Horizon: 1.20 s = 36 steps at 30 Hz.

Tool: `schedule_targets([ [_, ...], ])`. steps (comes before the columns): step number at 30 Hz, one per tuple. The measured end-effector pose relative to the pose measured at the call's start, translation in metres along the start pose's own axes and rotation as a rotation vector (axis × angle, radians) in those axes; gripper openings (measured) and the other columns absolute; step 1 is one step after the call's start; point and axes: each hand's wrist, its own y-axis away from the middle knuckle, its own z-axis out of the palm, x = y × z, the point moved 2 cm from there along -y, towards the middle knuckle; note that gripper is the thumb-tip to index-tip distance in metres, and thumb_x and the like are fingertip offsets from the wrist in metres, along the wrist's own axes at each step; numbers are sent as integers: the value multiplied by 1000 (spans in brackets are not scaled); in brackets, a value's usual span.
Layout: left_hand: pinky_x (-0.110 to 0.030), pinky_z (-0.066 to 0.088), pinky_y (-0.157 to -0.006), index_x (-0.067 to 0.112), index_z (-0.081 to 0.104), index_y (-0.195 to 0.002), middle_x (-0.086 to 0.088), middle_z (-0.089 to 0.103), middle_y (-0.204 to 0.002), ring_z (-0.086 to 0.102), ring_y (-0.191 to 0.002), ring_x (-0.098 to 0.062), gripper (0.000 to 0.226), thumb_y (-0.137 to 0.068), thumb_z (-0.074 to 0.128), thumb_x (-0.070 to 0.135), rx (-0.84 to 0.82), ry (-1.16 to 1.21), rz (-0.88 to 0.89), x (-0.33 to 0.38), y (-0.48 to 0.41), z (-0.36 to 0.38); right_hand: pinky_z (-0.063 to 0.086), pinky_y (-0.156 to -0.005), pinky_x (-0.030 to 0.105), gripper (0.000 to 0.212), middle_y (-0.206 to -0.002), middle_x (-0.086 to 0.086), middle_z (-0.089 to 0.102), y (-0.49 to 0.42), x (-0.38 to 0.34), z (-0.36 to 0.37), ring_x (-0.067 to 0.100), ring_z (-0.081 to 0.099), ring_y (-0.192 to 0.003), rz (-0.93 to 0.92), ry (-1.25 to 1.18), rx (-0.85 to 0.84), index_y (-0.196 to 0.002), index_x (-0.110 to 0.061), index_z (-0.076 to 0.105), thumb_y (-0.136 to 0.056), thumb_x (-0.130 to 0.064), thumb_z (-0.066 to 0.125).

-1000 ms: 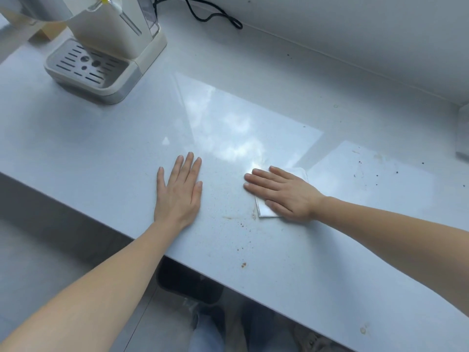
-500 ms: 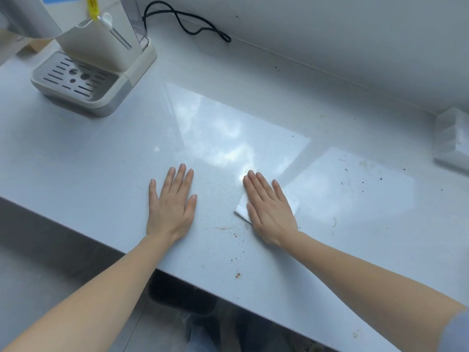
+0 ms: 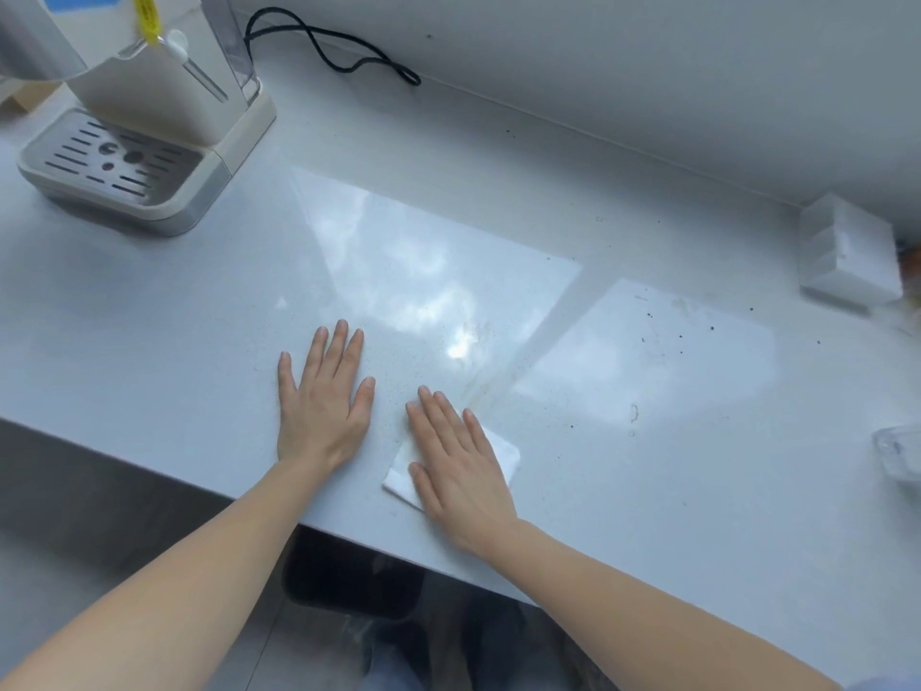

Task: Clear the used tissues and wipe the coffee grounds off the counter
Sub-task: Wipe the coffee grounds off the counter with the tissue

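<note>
My right hand (image 3: 461,466) lies flat, fingers together, pressing a folded white tissue (image 3: 503,453) onto the pale counter (image 3: 149,341) close to its front edge. Only the tissue's corners show around the hand. My left hand (image 3: 324,396) rests palm down on the bare counter just left of it, fingers spread, holding nothing. Fine brown coffee grounds (image 3: 680,336) are scattered to the right, and a faint dusting lies between and beyond my hands.
A beige coffee machine (image 3: 144,122) with a slotted drip tray stands at the back left, its black cord (image 3: 344,47) along the wall. A white box (image 3: 847,256) sits at the far right, a clear object (image 3: 902,453) at the right edge. A dark bin (image 3: 349,586) stands under the counter.
My right hand slid the tissue toward the front edge and slightly left, turning from sideways to fingers pointing away. The brown specks near the edge are gone. My left hand stayed put.
</note>
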Motion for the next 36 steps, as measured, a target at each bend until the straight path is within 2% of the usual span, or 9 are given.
schedule_targets([
  [2,-46,-7,-118,25,13,-152,9,6,-161,-1,-148,-9,62,-92,16,41,1,12,0,1,0,-1,11,-119,34,52,-157,6,19,-1,3,-7,20,13,-145,58,-158,62,-143,-15,33,-95,-27,47],
  [4,-46,-7,-118,25,12,-152,9,5,-161,-2,-148,-9,61,-92,15,41,0,16,7,2,0,-2,31,-110,37,34,-138,12,39,-3,9,-13,28,34,-130,118,-207,132,-121,-9,51,-89,-20,58],
  [8,-46,-8,-118,25,11,-152,9,4,-161,-4,-147,-9,65,-91,11,47,-1,28,10,1,1,-3,36,-95,37,10,-110,9,55,-7,16,-21,31,48,-111,145,-53,205,-95,-9,61,-87,-15,61],
  [13,-46,-9,-118,25,9,-152,8,2,-161,-5,-147,-9,70,-88,7,53,-6,18,16,0,1,-2,21,-103,36,8,-114,6,54,-13,44,-35,27,43,-119,225,72,273,-90,-14,63,-90,-19,58],
  [16,-45,-9,-119,26,9,-152,9,2,-161,-6,-147,-8,71,-87,6,53,-8,26,13,0,2,-3,25,-100,37,7,-113,7,54,-20,59,-39,29,45,-116,308,59,310,-91,-13,62,-91,-19,57],
  [18,-45,-10,-119,26,9,-152,9,2,-161,-7,-147,-7,70,-87,5,53,-6,34,13,0,2,-4,34,-89,39,6,-102,7,56,-30,63,-40,29,49,-100,296,67,324,-88,-11,58,-90,-17,59],
  [22,-45,-11,-118,26,9,-152,9,2,-161,-7,-147,-7,71,-87,6,55,-8,43,15,1,2,-4,43,-65,42,14,-77,4,55,-55,64,-47,26,48,-72,181,34,304,-77,-9,51,-89,-8,60],
  [28,-45,-11,-118,26,11,-152,9,3,-161,-7,-147,-6,71,-88,9,56,1,55,18,0,1,-3,39,-62,38,16,-73,8,52,-63,44,-39,25,44,-68,-2,-9,200,-75,-7,48,-89,-2,55],
  [36,-47,-7,-118,26,15,-151,9,6,-161,-3,-147,-7,71,-87,10,56,12,46,18,-1,0,-2,39,-52,31,22,-63,7,53,-5,-3,-12,23,50,-58,-283,-55,174,-66,-7,54,-74,3,73],
])
